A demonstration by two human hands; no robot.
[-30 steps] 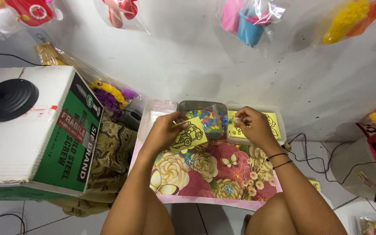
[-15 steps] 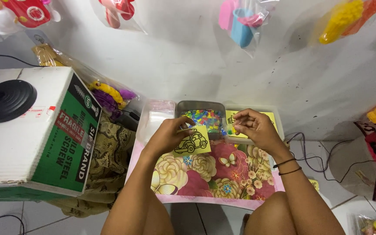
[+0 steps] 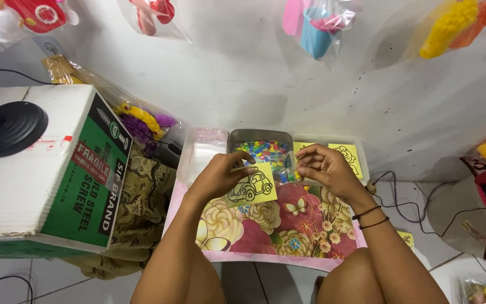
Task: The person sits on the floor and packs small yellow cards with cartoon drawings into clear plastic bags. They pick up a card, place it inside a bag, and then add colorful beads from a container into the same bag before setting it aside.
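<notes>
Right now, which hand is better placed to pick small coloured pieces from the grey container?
Probably the right hand: it hovers at the edge of the grey container, pinching only a small clear bag. The left hand is busy holding the yellow car card.

White-green carton (image 3: pixel 57 169) left, red label (image 3: pixel 87 161); bagged toys (image 3: pixel 316 25) on wall

Single head-worn view, looking steeply down from close above at a floral tabletop (image 3: pixel 288 225); white wall (image 3: pixel 243 73) at the far side, cardboard box (image 3: pixel 46 174) at left.
</notes>
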